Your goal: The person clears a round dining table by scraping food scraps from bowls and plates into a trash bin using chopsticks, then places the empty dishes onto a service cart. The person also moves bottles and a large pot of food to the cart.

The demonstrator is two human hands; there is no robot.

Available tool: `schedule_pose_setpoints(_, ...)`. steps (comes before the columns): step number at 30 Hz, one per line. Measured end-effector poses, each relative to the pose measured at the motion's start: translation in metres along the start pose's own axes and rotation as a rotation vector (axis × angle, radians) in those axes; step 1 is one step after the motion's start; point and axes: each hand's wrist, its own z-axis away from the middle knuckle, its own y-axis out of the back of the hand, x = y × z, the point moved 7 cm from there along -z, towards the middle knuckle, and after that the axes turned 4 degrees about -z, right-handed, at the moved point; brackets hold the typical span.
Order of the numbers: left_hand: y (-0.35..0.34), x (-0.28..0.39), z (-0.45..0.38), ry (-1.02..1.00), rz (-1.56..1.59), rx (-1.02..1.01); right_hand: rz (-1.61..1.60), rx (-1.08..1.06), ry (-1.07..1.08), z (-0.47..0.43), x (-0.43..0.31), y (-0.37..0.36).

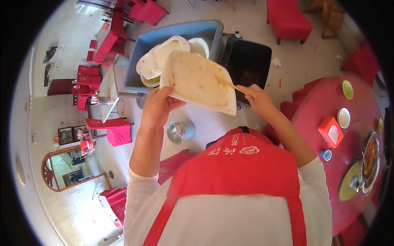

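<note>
My left hand [160, 104] grips the left corner of a large white plate [197, 81], thumb on its upper face. Brown food smears mark the plate, which is tilted in front of a blue plastic bin [143, 46]. Between the fingers of my right hand [255, 98] is a light wooden stick, probably chopsticks [226, 83], its tip against the plate's soiled face. Inside the bin lie several used white dishes [169, 50] and a white bowl [200, 46]. To its right stands a black bin [247, 61] with dark food scraps at the bottom.
A round red-covered table [311, 123] at the right bears bowls, a red tissue box [331, 132] and a pan of food [370, 156]. A small waste bin [184, 130] stands on the floor below the plate. Red-covered chairs [118, 132] and a small table [107, 92] are at the left.
</note>
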Motion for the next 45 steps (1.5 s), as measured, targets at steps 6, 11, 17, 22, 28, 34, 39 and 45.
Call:
schedule_pose_setpoints(6,0.030,-0.008,-0.004,-0.023,0.138,0.018,0.144,0.197,-0.073,-0.010,0.011,0.019)
schedule_pose_setpoints(11,0.077,-0.027,-0.018,-0.096,0.532,0.027,-0.023,0.373,-0.184,0.006,0.035,0.034)
schedule_pose_setpoints(17,0.125,-0.073,-0.106,-0.226,0.672,0.130,-0.267,0.443,-0.583,0.059,0.089,0.040)
schedule_pose_setpoints(22,0.151,-0.108,-0.182,-0.187,0.762,0.253,-0.278,0.463,-0.526,0.091,0.084,0.028)
schedule_pose_setpoints(28,0.190,-0.148,-0.236,-0.084,0.812,0.324,-0.327,0.438,-0.590,0.097,0.066,0.016)
schedule_pose_setpoints(34,0.204,-0.144,-0.254,0.020,0.637,0.378,-0.454,0.589,-0.576,0.106,0.065,0.030)
schedule_pose_setpoints(39,0.173,-0.107,-0.194,-0.093,0.444,0.576,-0.160,0.792,-0.641,0.138,0.087,0.074)
schedule_pose_setpoints(45,0.029,-0.079,-0.125,-0.278,0.145,0.187,0.197,1.301,-0.793,0.249,0.139,0.205)
